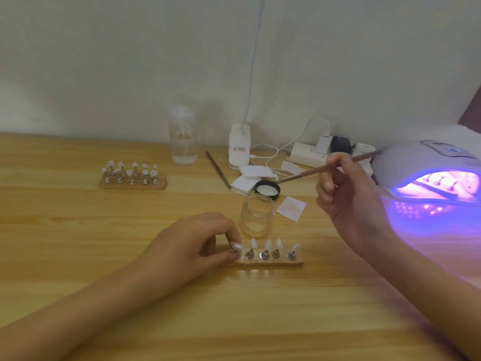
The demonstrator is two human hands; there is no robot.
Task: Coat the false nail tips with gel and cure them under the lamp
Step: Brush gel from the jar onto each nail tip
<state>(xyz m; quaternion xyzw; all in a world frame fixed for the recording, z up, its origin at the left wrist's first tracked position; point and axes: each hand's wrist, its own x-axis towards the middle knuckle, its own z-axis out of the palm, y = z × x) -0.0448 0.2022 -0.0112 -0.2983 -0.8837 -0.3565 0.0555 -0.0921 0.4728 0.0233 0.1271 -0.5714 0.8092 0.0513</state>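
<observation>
Left hand (192, 246) rests on the wooden bench (78, 230) near its front edge, thumb and forefinger pinched on the leftmost false nail tip (237, 246) of the near holder strip (270, 261). Four more tips stand upright on metal pegs along that strip, to the right of the pinched one.

Right hand (348, 194) raised above the bench, fingers closed around a thin brush (322, 169); the brush end reaches toward the black jar lid (267, 190).

Open glass jar (257, 214) stands just behind the near strip, the lid beyond it. White square pads (250, 178) lie beside the lid.

Curing lamp (437, 173) sits at the right edge, lit violet; small pegs show inside, blurred.

Second holder strip (132, 182) with many tips sits toward the back left. Clear bottle (183, 136) and power strip (309, 152) stand along the back edge by the wall.
</observation>
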